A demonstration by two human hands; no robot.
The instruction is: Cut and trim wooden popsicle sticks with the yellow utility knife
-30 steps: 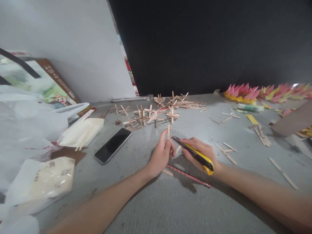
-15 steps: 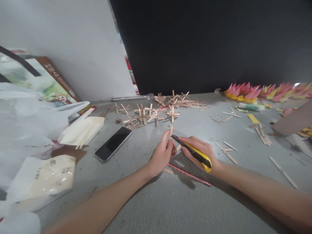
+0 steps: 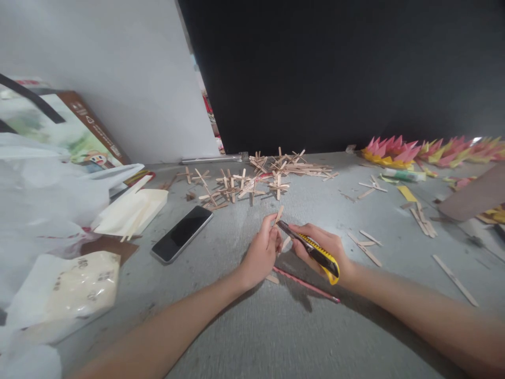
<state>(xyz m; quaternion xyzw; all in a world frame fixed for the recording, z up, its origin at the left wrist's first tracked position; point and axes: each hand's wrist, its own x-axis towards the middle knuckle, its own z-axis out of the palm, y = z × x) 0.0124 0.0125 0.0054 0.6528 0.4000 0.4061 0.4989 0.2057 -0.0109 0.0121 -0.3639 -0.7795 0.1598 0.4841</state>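
My left hand [image 3: 261, 251] pinches a short wooden craft stick [image 3: 279, 213], whose upper end sticks up past the fingertips. Wrapped around a yellow and black box cutter [image 3: 319, 253], my right hand [image 3: 324, 243] brings its tip up against the stick or very close to it; the blade itself is too small to make out. A second pale piece of wood [image 3: 286, 244] shows between the two hands. Beneath them on the grey surface lie a red pencil [image 3: 307, 284] and another flat stick [image 3: 272, 279].
Crossed and loose sticks [image 3: 252, 184] are heaped ahead of my hands. On the left are a phone [image 3: 182, 234], a paper tray with chopsticks [image 3: 148, 210] and plastic bags [image 3: 47, 200]. Rightward lie scattered sticks [image 3: 365, 247], a glue tube [image 3: 404, 175] and pink-yellow folded paper [image 3: 394, 152].
The stick in my left hand now leans more to the right. My right hand and the box cutter have shifted slightly left and down, still beside the stick.
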